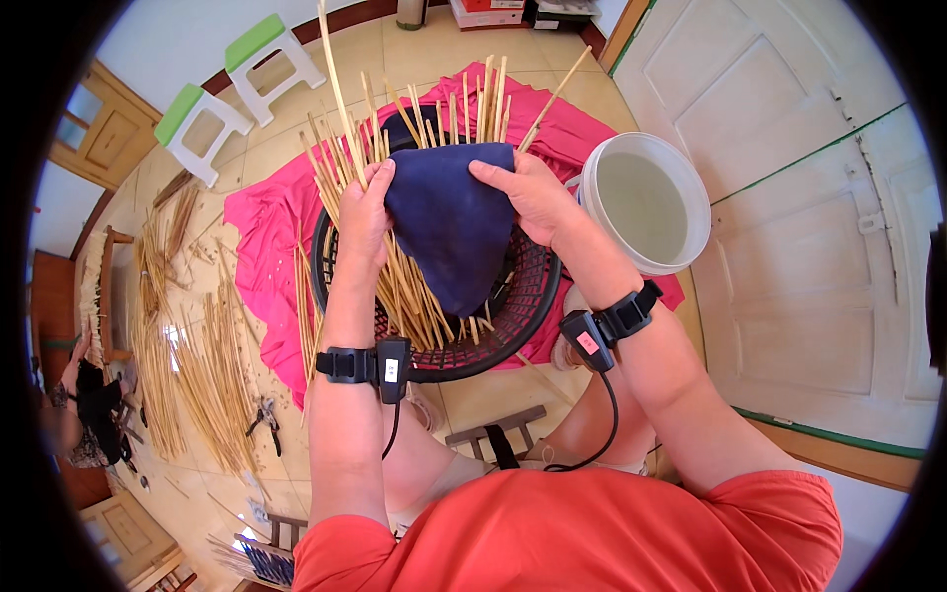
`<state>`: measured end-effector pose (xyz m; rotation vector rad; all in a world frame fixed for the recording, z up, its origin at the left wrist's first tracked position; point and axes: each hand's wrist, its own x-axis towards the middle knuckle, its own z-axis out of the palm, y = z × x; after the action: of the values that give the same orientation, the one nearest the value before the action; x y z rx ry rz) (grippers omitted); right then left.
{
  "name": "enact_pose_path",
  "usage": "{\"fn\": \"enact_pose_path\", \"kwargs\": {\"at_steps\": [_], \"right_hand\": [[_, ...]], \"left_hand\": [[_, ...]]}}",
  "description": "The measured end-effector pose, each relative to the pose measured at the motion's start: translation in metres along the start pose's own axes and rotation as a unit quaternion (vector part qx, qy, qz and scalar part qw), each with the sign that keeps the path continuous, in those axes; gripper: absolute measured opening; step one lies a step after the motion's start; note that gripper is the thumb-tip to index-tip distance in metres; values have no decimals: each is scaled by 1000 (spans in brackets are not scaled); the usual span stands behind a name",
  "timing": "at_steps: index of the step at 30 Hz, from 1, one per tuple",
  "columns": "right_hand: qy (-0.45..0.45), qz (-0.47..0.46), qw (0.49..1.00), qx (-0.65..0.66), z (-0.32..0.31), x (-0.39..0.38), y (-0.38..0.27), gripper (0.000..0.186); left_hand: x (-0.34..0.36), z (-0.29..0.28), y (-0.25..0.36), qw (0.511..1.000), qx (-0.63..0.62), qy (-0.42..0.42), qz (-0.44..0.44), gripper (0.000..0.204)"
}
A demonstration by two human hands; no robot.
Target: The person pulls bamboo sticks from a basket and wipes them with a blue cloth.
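Observation:
A dark blue cloth (452, 212) hangs between my two hands, its lower part drooping to a rounded point. My left hand (365, 217) pinches its upper left edge between thumb and fingers. At the upper right edge, my right hand (528, 197) grips it the same way, thumb on top. Below the cloth stands a black plastic basket (533, 314) with openwork walls. Many thin pale wooden sticks (406, 296) lean in it, some poking up past the far rim. The cloth hides part of the sticks and the basket's inside. Behind it another dark piece (419, 123) partly shows.
Pink fabric (258, 261) lies under the basket. A white bucket of cloudy water (643, 202) stands at right, near a white door (789, 296). Loose sticks (207, 380) and pliers-like cutters (264, 424) lie on the floor at left. Two green-topped stools (261, 49) stand behind; another person (89, 414) is far left.

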<state>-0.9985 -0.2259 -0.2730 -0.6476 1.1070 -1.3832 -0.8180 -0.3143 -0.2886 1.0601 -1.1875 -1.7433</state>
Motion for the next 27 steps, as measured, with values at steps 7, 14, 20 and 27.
{"fn": "enact_pose_path", "kwargs": {"at_steps": [7,14,20,27], "right_hand": [[-6,-228,870,-438,-17,13,4,29],[-234,-69,838,-488,-8,-9,-15,36],[-98,-176,776,-598,-13,-4,-9,35],[211,-300,685,-630,-17,8,17,28]], "left_hand": [[19,-5,-18,963,181,93,176,27],[-4,15,-9,973,96,-170,122,47],[-9,14,-6,911,314,-266,22,41],[-18,32,-12,965,184,-178,64,30]]}}
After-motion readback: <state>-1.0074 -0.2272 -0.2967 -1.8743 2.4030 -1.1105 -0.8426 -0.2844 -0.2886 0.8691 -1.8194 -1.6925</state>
